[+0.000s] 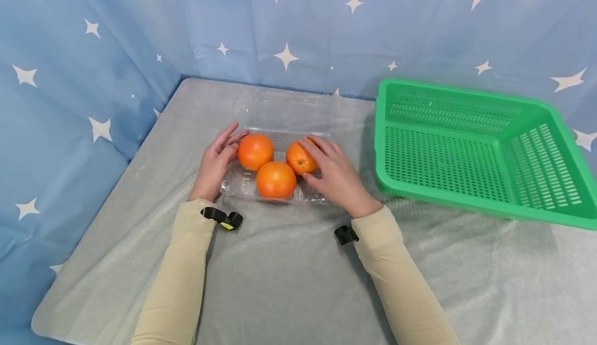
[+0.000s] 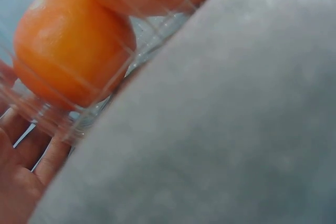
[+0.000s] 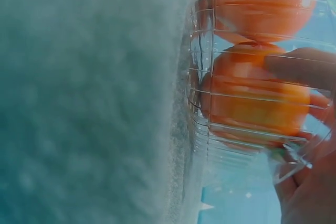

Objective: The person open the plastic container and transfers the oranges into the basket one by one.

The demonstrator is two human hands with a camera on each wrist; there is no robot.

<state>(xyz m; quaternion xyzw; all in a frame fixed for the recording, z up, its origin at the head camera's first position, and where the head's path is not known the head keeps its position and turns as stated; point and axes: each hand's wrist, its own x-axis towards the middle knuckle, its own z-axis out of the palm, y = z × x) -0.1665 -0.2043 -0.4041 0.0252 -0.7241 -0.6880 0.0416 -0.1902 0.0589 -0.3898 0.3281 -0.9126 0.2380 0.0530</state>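
Between my hands, a clear box (image 1: pixel 238 185) holds a first orange (image 1: pixel 255 152) at ten o'clock, a second orange (image 1: pixel 298 159) at two and a third orange (image 1: pixel 276 180) at six. My right hand (image 1: pixel 340 177) curves fingers and thumb round the second; my left hand (image 1: pixel 216 162), loosely bent at nine o'clock, appears to grip nothing. Should my right grip press unevenly, I reckon that fruit could roll into its neighbours, or the thin plastic could skid.

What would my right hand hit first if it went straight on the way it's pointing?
The rightmost orange, since your right hand is on it. Beyond that, the open clear lid looks next in line, though depth is unclear.
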